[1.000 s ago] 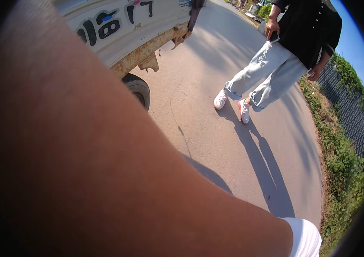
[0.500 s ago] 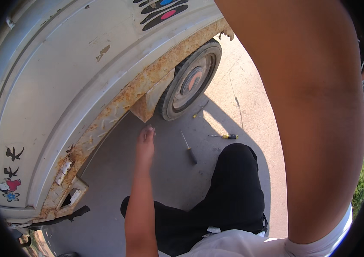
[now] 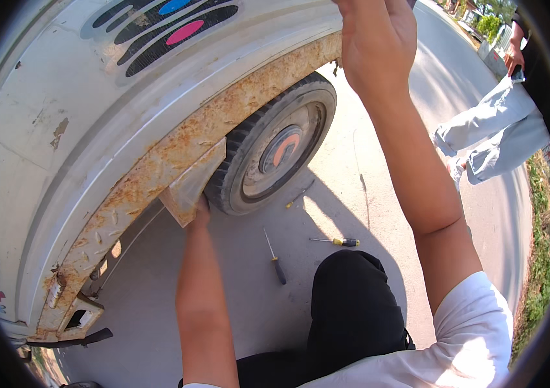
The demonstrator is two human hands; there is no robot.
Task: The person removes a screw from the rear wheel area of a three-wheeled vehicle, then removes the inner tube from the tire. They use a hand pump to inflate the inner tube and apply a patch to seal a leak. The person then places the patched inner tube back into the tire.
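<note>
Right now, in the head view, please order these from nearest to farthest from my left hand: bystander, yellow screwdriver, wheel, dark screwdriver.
1. Wheel: just right of the left hand.
2. Dark screwdriver: lower right, on the ground.
3. Yellow screwdriver: farther right, on the ground.
4. Bystander: far right, on the road.

The pavement (image 3: pixel 262 317) is hard and greyish, shaded on the left and sunlit farther right, and three tools lie on it, well apart from one another — a dark-handled screwdriver (image 3: pixel 277 266) with its shaft pointing away from the person, a yellow-and-black screwdriver (image 3: pixel 345 242) to its right with its shaft pointing left, and a slim yellow-handled tool (image 3: pixel 290 204) farther off, near the wheel (image 3: pixel 279 155), which stands on the same surface; beyond them a thin dark line (image 3: pixel 363 184) runs across the lit part — cord or crack, I cannot tell
</note>
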